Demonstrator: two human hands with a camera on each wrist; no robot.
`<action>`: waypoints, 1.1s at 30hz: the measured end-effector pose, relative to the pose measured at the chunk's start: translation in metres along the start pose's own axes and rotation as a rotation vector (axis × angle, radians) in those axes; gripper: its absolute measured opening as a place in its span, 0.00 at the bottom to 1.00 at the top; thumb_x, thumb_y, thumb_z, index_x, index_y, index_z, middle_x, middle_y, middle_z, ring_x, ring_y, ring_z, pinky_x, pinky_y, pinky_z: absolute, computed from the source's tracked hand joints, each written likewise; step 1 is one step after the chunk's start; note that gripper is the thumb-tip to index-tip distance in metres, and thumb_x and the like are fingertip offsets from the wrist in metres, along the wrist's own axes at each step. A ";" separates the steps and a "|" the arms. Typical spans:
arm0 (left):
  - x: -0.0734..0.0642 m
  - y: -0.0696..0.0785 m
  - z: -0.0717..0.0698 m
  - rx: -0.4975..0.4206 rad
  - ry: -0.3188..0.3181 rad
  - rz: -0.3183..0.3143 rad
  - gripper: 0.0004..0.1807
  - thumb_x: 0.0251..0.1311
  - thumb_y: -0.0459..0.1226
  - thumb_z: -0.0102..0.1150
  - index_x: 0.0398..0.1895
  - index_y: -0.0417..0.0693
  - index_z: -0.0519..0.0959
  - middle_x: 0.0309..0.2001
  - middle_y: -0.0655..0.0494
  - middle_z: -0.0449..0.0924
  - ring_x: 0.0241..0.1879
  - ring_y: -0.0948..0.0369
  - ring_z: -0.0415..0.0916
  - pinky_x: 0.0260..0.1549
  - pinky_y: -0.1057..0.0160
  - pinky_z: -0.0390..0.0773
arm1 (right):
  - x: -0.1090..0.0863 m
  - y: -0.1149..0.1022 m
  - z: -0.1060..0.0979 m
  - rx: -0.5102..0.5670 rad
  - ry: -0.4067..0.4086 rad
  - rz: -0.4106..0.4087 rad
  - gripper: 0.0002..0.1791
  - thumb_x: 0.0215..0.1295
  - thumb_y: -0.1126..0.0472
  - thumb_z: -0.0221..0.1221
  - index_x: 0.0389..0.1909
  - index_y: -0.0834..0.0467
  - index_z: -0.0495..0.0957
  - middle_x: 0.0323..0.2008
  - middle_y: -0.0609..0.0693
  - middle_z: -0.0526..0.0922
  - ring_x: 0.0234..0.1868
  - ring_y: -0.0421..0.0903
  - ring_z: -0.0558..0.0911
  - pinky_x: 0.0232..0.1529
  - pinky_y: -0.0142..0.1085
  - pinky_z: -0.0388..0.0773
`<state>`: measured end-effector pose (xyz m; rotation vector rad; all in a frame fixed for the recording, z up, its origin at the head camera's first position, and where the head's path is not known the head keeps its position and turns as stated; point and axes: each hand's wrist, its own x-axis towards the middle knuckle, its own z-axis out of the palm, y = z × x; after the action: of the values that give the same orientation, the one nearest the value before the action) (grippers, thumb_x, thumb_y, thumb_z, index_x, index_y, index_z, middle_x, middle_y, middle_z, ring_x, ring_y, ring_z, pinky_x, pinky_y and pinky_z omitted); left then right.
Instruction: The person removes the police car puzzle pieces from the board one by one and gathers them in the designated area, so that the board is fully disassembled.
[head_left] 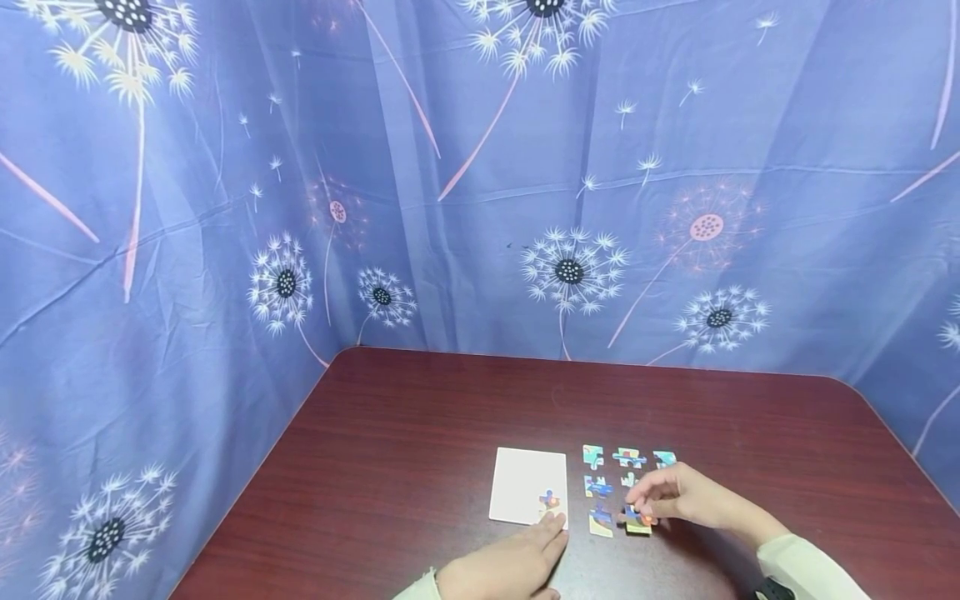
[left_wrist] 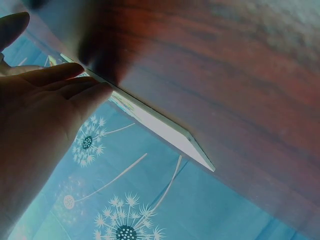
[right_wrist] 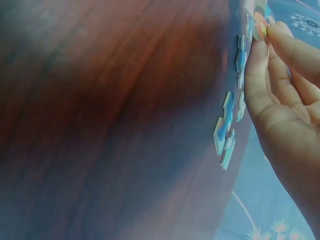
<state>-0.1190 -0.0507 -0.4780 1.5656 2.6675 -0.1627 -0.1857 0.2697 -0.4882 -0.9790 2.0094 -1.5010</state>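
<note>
A white puzzle board (head_left: 517, 479) lies on the table, with one jigsaw piece (head_left: 550, 501) in its near right corner. My left hand (head_left: 510, 558) rests its straight fingers at the board's near edge, beside that piece. In the left wrist view, the fingertips touch the edge of the thin board (left_wrist: 170, 132). My right hand (head_left: 693, 497) pinches a blue, yellow and orange jigsaw piece (head_left: 637, 522) between thumb and fingers, to the right of the board. The right wrist view shows the held piece (right_wrist: 259, 27) at the fingertips, partly covered by them.
Several loose jigsaw pieces lie in rough rows right of the board, among them a near left piece (head_left: 600, 522), a far left piece (head_left: 592, 455) and a far right piece (head_left: 664, 457). A blue dandelion-print curtain (head_left: 480, 250) hangs behind the dark red table (head_left: 375, 467).
</note>
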 end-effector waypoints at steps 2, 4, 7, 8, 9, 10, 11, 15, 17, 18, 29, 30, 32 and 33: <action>0.000 0.000 -0.001 0.006 0.006 0.002 0.35 0.64 0.51 0.54 0.67 0.36 0.65 0.69 0.43 0.62 0.70 0.56 0.57 0.65 0.67 0.59 | -0.002 0.001 0.001 -0.012 0.005 0.002 0.11 0.66 0.71 0.55 0.45 0.73 0.77 0.35 0.61 0.84 0.35 0.38 0.82 0.33 0.37 0.82; 0.000 0.000 -0.001 0.010 0.009 0.005 0.35 0.64 0.51 0.55 0.67 0.36 0.65 0.69 0.42 0.62 0.70 0.55 0.57 0.65 0.67 0.59 | -0.004 0.003 0.001 -0.013 0.013 0.007 0.10 0.66 0.71 0.55 0.44 0.73 0.78 0.35 0.60 0.84 0.33 0.36 0.81 0.31 0.36 0.81; -0.001 0.000 -0.002 0.014 0.007 0.007 0.35 0.65 0.51 0.54 0.67 0.36 0.65 0.69 0.42 0.62 0.70 0.55 0.56 0.65 0.67 0.59 | -0.006 0.004 0.003 -0.004 0.015 -0.004 0.10 0.65 0.72 0.55 0.44 0.73 0.78 0.33 0.61 0.84 0.32 0.35 0.80 0.28 0.34 0.80; -0.001 0.000 -0.002 0.012 0.004 0.007 0.35 0.65 0.51 0.54 0.67 0.36 0.65 0.69 0.42 0.61 0.71 0.55 0.56 0.65 0.67 0.59 | -0.007 0.005 0.004 0.002 0.014 -0.011 0.10 0.65 0.73 0.55 0.43 0.74 0.78 0.32 0.63 0.83 0.32 0.35 0.80 0.27 0.34 0.80; -0.001 0.000 -0.002 0.009 0.000 0.007 0.35 0.65 0.51 0.53 0.67 0.36 0.65 0.69 0.42 0.61 0.71 0.55 0.56 0.65 0.67 0.59 | -0.007 0.005 0.005 0.009 0.013 -0.013 0.10 0.65 0.73 0.55 0.43 0.74 0.78 0.32 0.64 0.83 0.32 0.35 0.80 0.26 0.34 0.80; -0.001 0.000 -0.001 0.003 -0.003 0.006 0.35 0.66 0.51 0.53 0.68 0.36 0.65 0.69 0.42 0.61 0.71 0.55 0.56 0.65 0.67 0.59 | -0.007 0.005 0.005 0.010 0.012 -0.022 0.09 0.65 0.74 0.55 0.43 0.74 0.78 0.31 0.65 0.82 0.32 0.35 0.80 0.26 0.33 0.79; -0.001 0.000 -0.001 0.000 -0.004 0.006 0.35 0.66 0.51 0.53 0.68 0.36 0.64 0.70 0.42 0.61 0.71 0.55 0.56 0.65 0.67 0.59 | -0.007 0.006 0.006 0.009 0.012 -0.030 0.09 0.65 0.74 0.54 0.43 0.74 0.78 0.31 0.66 0.82 0.32 0.35 0.80 0.25 0.33 0.79; -0.001 -0.001 0.000 -0.027 -0.009 0.003 0.35 0.66 0.51 0.53 0.68 0.36 0.64 0.70 0.42 0.60 0.71 0.55 0.55 0.65 0.67 0.59 | -0.008 0.007 0.007 0.001 0.028 -0.024 0.09 0.64 0.74 0.54 0.42 0.73 0.78 0.31 0.63 0.83 0.30 0.34 0.79 0.24 0.33 0.78; -0.001 -0.001 0.000 -0.033 -0.009 0.003 0.35 0.66 0.51 0.53 0.68 0.36 0.64 0.70 0.42 0.60 0.71 0.55 0.55 0.65 0.67 0.59 | -0.008 0.008 0.007 0.004 0.035 -0.013 0.09 0.64 0.73 0.55 0.42 0.73 0.78 0.32 0.62 0.84 0.29 0.34 0.78 0.24 0.33 0.78; -0.001 -0.001 0.000 -0.034 -0.008 0.004 0.35 0.65 0.51 0.53 0.68 0.36 0.64 0.70 0.42 0.60 0.71 0.55 0.55 0.65 0.67 0.59 | -0.008 0.009 0.008 0.008 0.037 -0.007 0.09 0.64 0.73 0.55 0.42 0.73 0.79 0.32 0.62 0.84 0.29 0.34 0.78 0.24 0.32 0.78; -0.001 -0.001 0.002 -0.030 -0.012 0.003 0.36 0.66 0.51 0.53 0.68 0.37 0.64 0.70 0.43 0.59 0.72 0.56 0.54 0.66 0.67 0.59 | -0.008 0.009 0.011 -0.020 0.107 0.029 0.09 0.62 0.70 0.60 0.41 0.70 0.81 0.32 0.58 0.83 0.24 0.31 0.75 0.20 0.32 0.76; -0.001 -0.001 0.003 -0.030 -0.012 0.005 0.36 0.66 0.51 0.53 0.68 0.37 0.63 0.71 0.42 0.59 0.72 0.55 0.54 0.66 0.67 0.59 | -0.008 0.010 0.012 -0.026 0.114 0.026 0.09 0.61 0.70 0.60 0.41 0.70 0.81 0.31 0.58 0.83 0.24 0.31 0.75 0.20 0.32 0.76; -0.002 -0.001 0.003 -0.027 -0.011 0.009 0.36 0.66 0.51 0.52 0.68 0.37 0.63 0.71 0.42 0.59 0.72 0.55 0.53 0.66 0.67 0.58 | -0.008 0.010 0.013 -0.036 0.125 0.020 0.09 0.61 0.70 0.61 0.41 0.69 0.81 0.30 0.59 0.82 0.23 0.30 0.75 0.18 0.31 0.74; -0.002 -0.001 0.003 -0.029 -0.013 0.010 0.35 0.66 0.51 0.52 0.69 0.36 0.63 0.71 0.42 0.59 0.72 0.55 0.53 0.66 0.67 0.58 | -0.009 0.011 0.013 -0.043 0.130 0.015 0.09 0.61 0.70 0.61 0.40 0.69 0.81 0.29 0.59 0.82 0.23 0.30 0.74 0.18 0.31 0.74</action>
<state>-0.1188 -0.0534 -0.4804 1.5641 2.6397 -0.1329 -0.1736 0.2694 -0.5030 -0.9021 2.1424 -1.5562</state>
